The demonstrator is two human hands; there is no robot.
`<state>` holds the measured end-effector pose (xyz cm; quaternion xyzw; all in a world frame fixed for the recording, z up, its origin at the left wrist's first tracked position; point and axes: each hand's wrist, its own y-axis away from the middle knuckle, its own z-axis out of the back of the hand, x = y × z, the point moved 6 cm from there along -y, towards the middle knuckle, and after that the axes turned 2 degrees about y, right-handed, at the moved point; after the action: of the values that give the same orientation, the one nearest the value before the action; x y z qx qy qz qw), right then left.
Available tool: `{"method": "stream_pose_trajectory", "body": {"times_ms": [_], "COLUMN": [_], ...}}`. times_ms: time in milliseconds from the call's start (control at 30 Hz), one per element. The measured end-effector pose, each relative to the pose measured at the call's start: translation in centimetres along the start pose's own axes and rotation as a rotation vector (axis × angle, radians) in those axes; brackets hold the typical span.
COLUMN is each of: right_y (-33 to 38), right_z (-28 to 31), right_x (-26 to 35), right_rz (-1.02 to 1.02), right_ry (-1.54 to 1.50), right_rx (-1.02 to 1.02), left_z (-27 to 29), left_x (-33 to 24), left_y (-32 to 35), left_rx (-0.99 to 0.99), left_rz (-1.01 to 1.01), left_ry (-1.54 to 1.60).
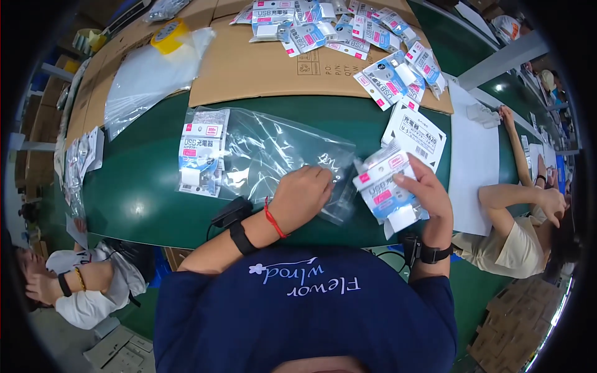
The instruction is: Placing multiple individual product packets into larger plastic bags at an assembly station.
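On the green table lies a clear plastic bag [267, 146], its far left end filled with blister packs of USB chargers [202, 152]. My left hand [301, 198] is closed at the bag's right end, its fingers curled on the film; the fingertips are partly hidden. Just right of that end, my right hand [430, 194] grips a charger pack [380, 185], thumb on its printed front. Whether more packs sit behind it I cannot tell. A white printed label sheet or card [415, 133] lies beyond the right hand.
Loose charger packs [305, 37] are heaped on a cardboard sheet [249, 71] at the back. Yellow tape [169, 37] rests on clear bags [143, 78] at far left. More bagged packs [81, 158] lie at the left edge. Co-workers sit on both sides.
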<state>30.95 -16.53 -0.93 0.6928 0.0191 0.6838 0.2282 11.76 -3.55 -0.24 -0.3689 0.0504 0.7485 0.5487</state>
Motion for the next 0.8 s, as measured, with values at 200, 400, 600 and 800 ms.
{"method": "stream_pose_trajectory", "body": {"times_ms": [200,400,600,800], "right_y": [-0.1,-3.3,-4.2,-4.9], "right_z": [-2.2,-6.3,-6.7,-9.5], "right_x": [0.9,1.1,2.0,1.6], "right_rz": [-0.070,0.067,0.054,0.209], "right_ry": [0.176,0.393,0.205,0.500], "right_rx": [0.341,0.550,0.327,0.449], "left_z": [3.1,3.7,4.0,3.7], "left_x": [-1.9,-3.3,-3.6,-4.0], "left_y": [-0.6,-0.3,0.2,0.4], "left_rx": [-0.020,0.062,0.055,0.057], "left_rz": [-0.042,-0.137,-0.126,-0.207], "left_ry": [0.088,0.112,0.100,0.098]}}
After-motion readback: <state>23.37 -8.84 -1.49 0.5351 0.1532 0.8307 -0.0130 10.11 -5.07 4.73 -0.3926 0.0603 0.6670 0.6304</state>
